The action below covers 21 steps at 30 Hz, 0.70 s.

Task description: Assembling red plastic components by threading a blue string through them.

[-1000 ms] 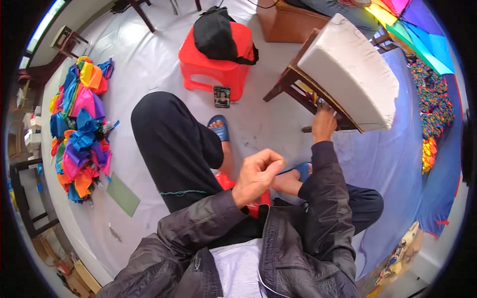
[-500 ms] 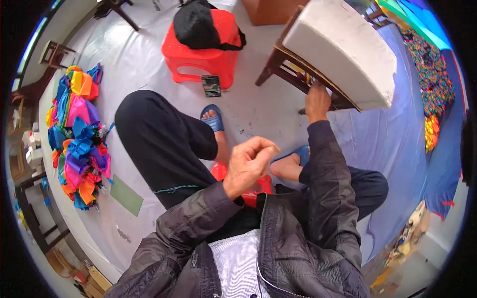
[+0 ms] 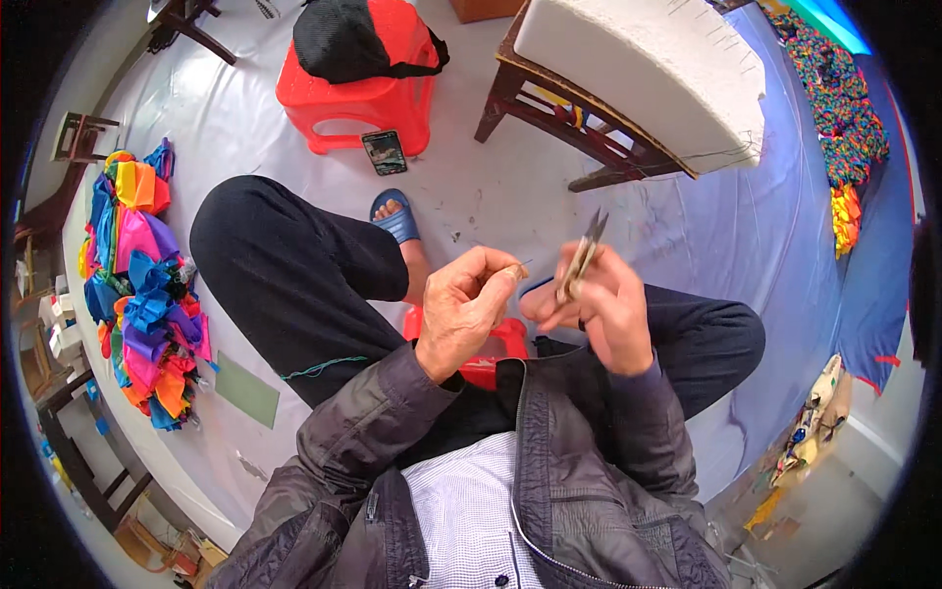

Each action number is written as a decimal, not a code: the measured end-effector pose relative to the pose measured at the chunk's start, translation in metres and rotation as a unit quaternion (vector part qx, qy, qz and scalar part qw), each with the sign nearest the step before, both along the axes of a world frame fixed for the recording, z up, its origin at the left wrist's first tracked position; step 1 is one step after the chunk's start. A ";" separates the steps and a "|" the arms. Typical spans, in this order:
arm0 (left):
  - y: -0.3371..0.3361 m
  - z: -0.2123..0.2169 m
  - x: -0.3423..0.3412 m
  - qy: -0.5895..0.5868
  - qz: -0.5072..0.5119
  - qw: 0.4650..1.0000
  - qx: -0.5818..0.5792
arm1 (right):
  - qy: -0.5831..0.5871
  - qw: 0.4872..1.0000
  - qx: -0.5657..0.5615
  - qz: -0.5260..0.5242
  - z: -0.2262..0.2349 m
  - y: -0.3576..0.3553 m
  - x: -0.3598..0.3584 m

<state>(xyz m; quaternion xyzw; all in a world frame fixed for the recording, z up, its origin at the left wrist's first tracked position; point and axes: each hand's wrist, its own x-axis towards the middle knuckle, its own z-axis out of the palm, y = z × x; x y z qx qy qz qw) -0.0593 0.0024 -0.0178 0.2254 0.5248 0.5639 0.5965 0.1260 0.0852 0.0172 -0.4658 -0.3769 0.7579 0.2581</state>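
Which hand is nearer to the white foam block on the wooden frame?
Right. The right hand, holding small snips, is below the foam block; the left hand is farther left.

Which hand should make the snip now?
Right, probably. The right hand already has the thread snips in its grip, blades up, close to the left hand, whose fingertips pinch something small.

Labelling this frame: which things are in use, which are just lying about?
In use:
left hand, pinching something too small to tell
right hand holding thread snips

Lying about:
red stool with black bag
phone
coloured fabric pile
white foam block
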 end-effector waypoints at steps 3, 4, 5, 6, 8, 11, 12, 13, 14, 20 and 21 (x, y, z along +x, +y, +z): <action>0.001 0.000 0.002 0.010 -0.011 1.000 0.006 | 0.123 0.988 -0.083 0.053 0.008 -0.019 0.005; 0.001 0.000 0.003 0.016 -0.014 1.000 0.010 | 0.124 0.988 -0.082 0.049 0.011 -0.021 0.003; 0.001 0.000 0.002 0.018 -0.017 1.000 0.011 | 0.109 0.991 -0.052 0.055 0.014 -0.022 0.000; 0.001 0.000 0.002 0.022 -0.014 1.000 0.014 | 0.094 0.993 -0.022 0.062 0.016 -0.023 -0.003; 0.001 0.000 0.001 0.030 -0.009 0.999 0.021 | 0.081 0.994 0.008 0.066 0.016 -0.021 -0.002; 0.001 0.002 0.001 0.025 -0.003 0.999 0.028 | 0.156 0.981 -0.090 0.072 0.010 -0.015 0.004; 0.001 0.002 0.001 0.021 0.001 0.999 0.032 | 0.157 0.981 -0.090 0.072 0.010 -0.016 0.004; 0.001 0.002 0.001 0.022 0.000 0.999 0.032 | 0.127 0.986 -0.071 0.083 0.011 -0.016 0.004; 0.001 0.000 0.000 0.020 0.000 0.999 0.037 | 0.095 0.989 -0.053 0.095 0.013 -0.016 0.003; 0.000 -0.003 0.000 0.001 0.007 0.999 0.050 | 0.058 0.995 0.014 0.085 0.008 -0.020 0.000; 0.000 -0.003 0.000 0.000 0.008 0.999 0.050 | 0.068 0.992 0.033 0.096 0.002 -0.021 0.000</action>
